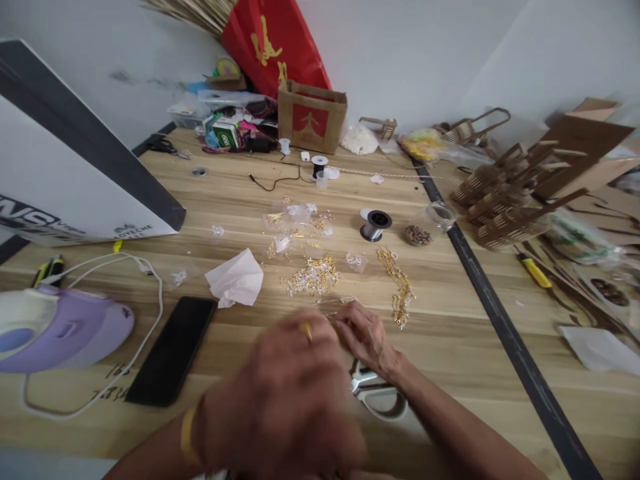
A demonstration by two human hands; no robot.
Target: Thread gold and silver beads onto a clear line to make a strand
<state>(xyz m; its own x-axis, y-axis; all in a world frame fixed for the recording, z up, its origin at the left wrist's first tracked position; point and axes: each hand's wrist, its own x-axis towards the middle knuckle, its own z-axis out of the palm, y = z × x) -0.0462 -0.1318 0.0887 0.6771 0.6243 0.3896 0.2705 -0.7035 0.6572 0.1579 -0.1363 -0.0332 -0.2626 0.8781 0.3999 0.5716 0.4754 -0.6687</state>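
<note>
My left hand [285, 393], with a gold ring and a bracelet, is raised close to the camera and blurred; its fingertips cannot be made out. Beyond it, my right hand [364, 333] rests on the wooden table with its fingers pressed together at a thin silver chain [340, 301]. Partly under my right wrist lie scissors with pale handles [385, 400]. Just past the hands spreads a pile of gold and silver beads [315, 275]. A bundle of gold chains [401, 290] lies to the right of the pile.
A black phone [173, 350], a crumpled tissue [235, 279] and a purple device [75, 327] are on the left. Behind the beads stand a wire spool [376, 225] and a tipped jar [430, 223]. Small woven baskets [510, 200] stand at the right.
</note>
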